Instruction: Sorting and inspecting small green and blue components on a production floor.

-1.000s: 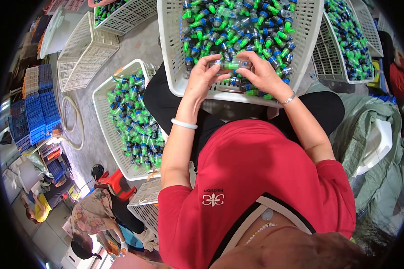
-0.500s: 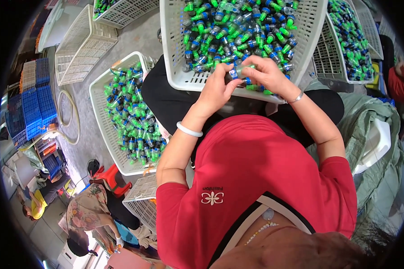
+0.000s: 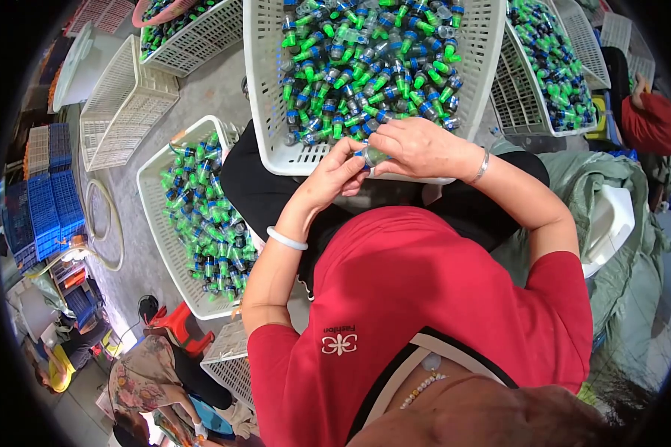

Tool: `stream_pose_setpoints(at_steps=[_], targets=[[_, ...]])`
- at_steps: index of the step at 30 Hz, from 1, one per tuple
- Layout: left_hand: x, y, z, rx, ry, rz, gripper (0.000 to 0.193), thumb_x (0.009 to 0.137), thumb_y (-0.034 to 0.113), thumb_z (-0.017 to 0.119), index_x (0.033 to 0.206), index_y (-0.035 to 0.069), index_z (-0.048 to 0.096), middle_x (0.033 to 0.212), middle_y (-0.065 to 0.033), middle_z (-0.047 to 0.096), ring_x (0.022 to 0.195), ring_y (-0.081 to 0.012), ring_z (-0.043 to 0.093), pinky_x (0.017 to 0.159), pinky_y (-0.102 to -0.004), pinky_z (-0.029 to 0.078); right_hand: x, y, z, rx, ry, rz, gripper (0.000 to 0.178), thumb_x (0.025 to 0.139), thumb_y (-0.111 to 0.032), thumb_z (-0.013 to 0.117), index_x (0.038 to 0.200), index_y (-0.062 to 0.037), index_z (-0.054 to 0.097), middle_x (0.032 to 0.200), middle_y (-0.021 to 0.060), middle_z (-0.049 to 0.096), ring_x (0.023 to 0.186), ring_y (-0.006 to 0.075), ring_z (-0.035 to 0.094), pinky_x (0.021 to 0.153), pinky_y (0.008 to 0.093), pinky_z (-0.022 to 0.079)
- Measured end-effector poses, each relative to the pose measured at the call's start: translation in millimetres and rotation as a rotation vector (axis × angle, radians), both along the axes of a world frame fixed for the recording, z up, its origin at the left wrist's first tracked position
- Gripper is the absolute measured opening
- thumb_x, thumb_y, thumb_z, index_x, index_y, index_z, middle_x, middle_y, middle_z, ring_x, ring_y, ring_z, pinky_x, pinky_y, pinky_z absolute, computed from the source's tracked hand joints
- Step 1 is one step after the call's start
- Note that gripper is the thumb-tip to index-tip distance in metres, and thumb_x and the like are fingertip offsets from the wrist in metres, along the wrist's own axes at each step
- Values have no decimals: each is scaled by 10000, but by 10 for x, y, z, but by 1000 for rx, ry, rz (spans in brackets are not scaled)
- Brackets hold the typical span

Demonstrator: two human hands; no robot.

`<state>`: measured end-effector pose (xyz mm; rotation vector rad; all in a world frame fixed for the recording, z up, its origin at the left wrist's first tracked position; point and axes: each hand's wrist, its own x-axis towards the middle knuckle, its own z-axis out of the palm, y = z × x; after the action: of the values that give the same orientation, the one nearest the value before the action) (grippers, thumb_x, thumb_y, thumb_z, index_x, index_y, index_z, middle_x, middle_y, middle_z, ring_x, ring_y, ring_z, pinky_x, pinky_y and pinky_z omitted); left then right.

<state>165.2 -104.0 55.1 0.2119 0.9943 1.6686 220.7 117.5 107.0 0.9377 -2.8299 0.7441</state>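
Observation:
Both of my hands meet over the near rim of a white plastic crate, closed around one small clear plastic bottle with a blue band. My left hand pinches its banded end between thumb and fingers. From the other side, my right hand grips the clear end, its fingers curled over and partly hiding it. Inside the crate lies a heap of similar small bottles with bright green tips, blue bands and clear or dark bodies.
At left, another white crate holds more such bottles, as does a crate at right. An empty crate and a coiled hose lie on the floor. Green sacking lies right; a person in a floral top works lower left.
The view has shifted, so the crates sit further left and the hands lower. My right hand has turned over the bottle, its fingers now covering more of it.

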Motion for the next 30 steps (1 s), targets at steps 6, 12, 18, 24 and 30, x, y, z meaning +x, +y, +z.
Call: stream_pose_setpoints(at_steps=[6, 12, 18, 24, 30], targets=[[168, -99, -178, 14, -20, 83, 249, 955, 200, 562, 1153, 79, 470, 853, -32, 528, 656, -75, 460, 543, -199, 388, -56, -68, -15, -72, -569, -95, 422, 807, -406, 674, 1025, -63, 557, 919, 137, 616, 815, 313, 614, 696, 449, 493], [-18, -894, -228, -582, 821, 594, 276, 909, 152, 603, 1173, 88, 552, 866, -8, 541, 715, -65, 483, 598, -200, 400, -612, 418, -145, 403, 15, -294, 443, 788, -378, 690, 1121, -109, 576, 998, 118, 621, 948, 303, 597, 769, 426, 510], [-161, -1748, -261, -1367, 1453, 994, 314, 816, 91, 660, 1118, 32, 600, 1047, -137, 598, 926, -276, 567, 866, -372, 438, -1194, 1437, -496, 805, 146, -776, 357, 817, -217, 649, 1124, -102, 506, 1024, 131, 564, 943, 334, 608, 695, 439, 550], [-246, -426, -260, -847, 1648, 393, 260, 788, 89, 646, 1047, 66, 645, 963, -137, 614, 979, -327, 555, 844, -413, 441, -1328, 1803, -942, 741, 94, -867, 255, 858, -129, 538, 1108, -95, 500, 982, 190, 578, 825, 379, 647, 660, 465, 548], [-714, 391, -926, -955, 1706, -206, 255, 816, 88, 600, 1069, 76, 625, 1020, -146, 586, 1009, -306, 564, 853, -426, 463, -1217, 1593, -694, 728, 7, -876, 255, 868, -124, 498, 1120, -81, 506, 1006, 210, 597, 849, 375, 644, 695, 446, 542]])
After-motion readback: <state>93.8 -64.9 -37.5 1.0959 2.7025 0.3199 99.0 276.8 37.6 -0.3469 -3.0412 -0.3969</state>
